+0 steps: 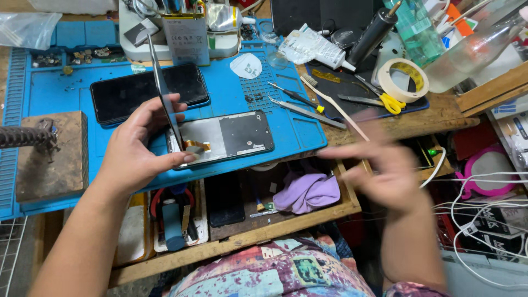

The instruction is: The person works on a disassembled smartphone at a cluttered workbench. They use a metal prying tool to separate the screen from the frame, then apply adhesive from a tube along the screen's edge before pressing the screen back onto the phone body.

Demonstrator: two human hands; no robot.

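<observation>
Fingers of the left hand (135,148) are closed on a thin phone panel (164,91), seen nearly edge-on: the thumb presses its lower end from the right, near an orange flex strip (197,146), while the fingertips curl over it higher up. The panel's long axis runs steeply upward and a little to the left, its top end reaching toward the white tray (165,52) at the back of the bench and its bottom end down between thumb and palm. It is held above the front part of the blue mat (60,91), just over the left end of an open phone frame (225,136) that lies flat with its long axis running left to right, inner side up. Behind the hand a dark phone (146,91) lies on the mat, also lengthwise left to right. The right hand (385,170) is blurred, out over the bench edge and well apart from the panel; its fingers are spread and loosely straight, pointing left, and hold nothing. Beyond it lie tweezers (305,109), a small screwdriver (294,96), a toothbrush (335,107), yellow-handled scissors (379,98) and a tape roll (406,80). A purple cloth (308,192) sits in the open drawer (286,228) below the mat.
</observation>
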